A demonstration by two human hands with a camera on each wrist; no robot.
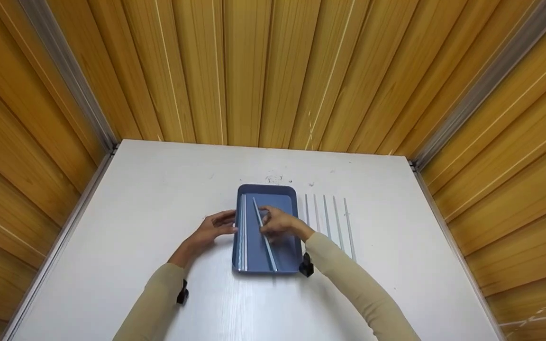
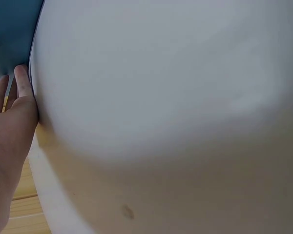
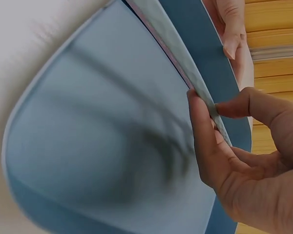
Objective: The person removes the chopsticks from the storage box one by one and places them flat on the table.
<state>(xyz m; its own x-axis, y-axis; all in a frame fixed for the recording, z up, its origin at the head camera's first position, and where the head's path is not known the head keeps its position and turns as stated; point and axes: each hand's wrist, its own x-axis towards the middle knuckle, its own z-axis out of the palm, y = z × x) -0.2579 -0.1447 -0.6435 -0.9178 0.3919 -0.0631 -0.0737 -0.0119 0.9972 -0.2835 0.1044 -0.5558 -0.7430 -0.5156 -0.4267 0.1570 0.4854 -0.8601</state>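
A blue rectangular tray (image 1: 282, 265) lies on the white table. My right hand (image 1: 278, 222) is over it, pinching a thin pale stick (image 1: 269, 251) between thumb and fingers. That stick slants, its far end toward the left; in the right wrist view the thumb presses one side of the stick (image 3: 185, 58) and the fingers the other. Along the tray's left wall lie a few similar sticks (image 1: 243, 237), side by side. My left hand (image 1: 211, 229) touches the tray's left side with fairly straight fingers, also seen against the tray (image 2: 19, 34) in the left wrist view.
To the right of the tray, several more thin sticks (image 1: 327, 218) lie in a spaced row, partly hidden by my right forearm. Small dark marks (image 1: 275, 179) dot the table (image 1: 168, 189) beyond the tray. Wood-patterned panels (image 1: 244, 71) enclose the back and sides.
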